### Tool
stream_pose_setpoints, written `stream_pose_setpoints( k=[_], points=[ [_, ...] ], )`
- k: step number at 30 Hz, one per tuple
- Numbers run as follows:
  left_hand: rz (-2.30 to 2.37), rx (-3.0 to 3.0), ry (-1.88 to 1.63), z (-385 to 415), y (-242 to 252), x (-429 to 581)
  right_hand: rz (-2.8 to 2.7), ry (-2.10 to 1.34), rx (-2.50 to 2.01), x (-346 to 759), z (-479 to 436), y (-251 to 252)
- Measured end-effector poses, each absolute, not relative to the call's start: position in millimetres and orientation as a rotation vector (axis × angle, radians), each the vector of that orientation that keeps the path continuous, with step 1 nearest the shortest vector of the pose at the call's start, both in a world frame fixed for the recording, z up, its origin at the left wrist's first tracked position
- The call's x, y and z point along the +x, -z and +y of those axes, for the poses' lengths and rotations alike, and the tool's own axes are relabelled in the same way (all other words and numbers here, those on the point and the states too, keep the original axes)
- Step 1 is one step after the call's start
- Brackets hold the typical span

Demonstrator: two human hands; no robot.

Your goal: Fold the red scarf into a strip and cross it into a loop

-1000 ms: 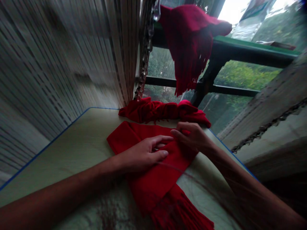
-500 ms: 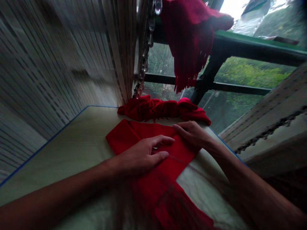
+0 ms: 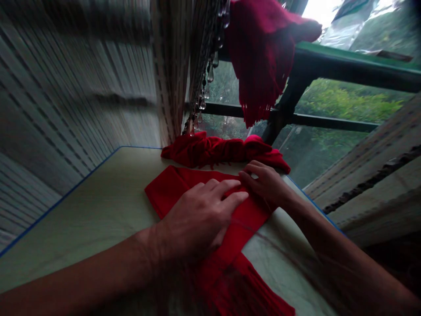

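A folded red scarf [image 3: 245,226] lies on the pale table, its fringed end [image 3: 259,289] running toward the near edge. My left hand [image 3: 204,215] is over the middle of the scarf, back upward. Its fingers are stretched forward and apart, holding nothing; whether the palm touches the cloth is hidden. At the scarf's far right edge is my right hand [image 3: 263,180]. Its thumb and fingertips come together at the cloth there, with a small gap showing inside the curl of the fingers.
Behind the scarf lies a bunched red cloth [image 3: 223,151] along the table's far edge. Another fringed red cloth [image 3: 263,66] hangs from the green window frame [image 3: 355,66]. A string curtain [image 3: 125,79] with beads is at left. The table [image 3: 108,188] has a blue rim.
My left hand has risen slightly and turned more back-up, its fingers reaching farther right. My right hand's fingers have bent from lying flat to a curl at the scarf's edge.
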State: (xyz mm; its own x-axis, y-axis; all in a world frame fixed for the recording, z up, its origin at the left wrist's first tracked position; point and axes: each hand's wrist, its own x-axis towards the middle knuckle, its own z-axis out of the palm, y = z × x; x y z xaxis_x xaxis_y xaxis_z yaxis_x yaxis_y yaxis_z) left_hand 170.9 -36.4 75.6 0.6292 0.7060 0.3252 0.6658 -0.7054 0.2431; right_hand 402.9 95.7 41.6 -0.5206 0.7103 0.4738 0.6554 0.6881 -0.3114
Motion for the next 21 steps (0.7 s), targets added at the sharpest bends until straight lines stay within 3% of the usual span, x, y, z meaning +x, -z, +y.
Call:
stream_pose_setpoints(
  k=[6, 12, 16, 21],
  points=[
    [0.843, 2.68, -0.182, -46.9, -70.2, 173.1, -2.543, -0.26, -1.067, 397.2, 77.2, -35.5],
    [0.85, 2.556, -0.124, -47.5, -69.5, 172.8, -2.575, -0.343, -1.118, 397.5, 80.5, -29.6],
    [0.917, 2.492, -0.292, -30.5, -70.5, 161.5, -2.397, -0.557, -1.064, 405.5, 83.1, -41.3],
    [1.161, 2.511, -0.581, -10.6, -53.7, 154.5, -2.303, -0.492, -1.098, 418.0, 88.2, -39.0]
  ],
)
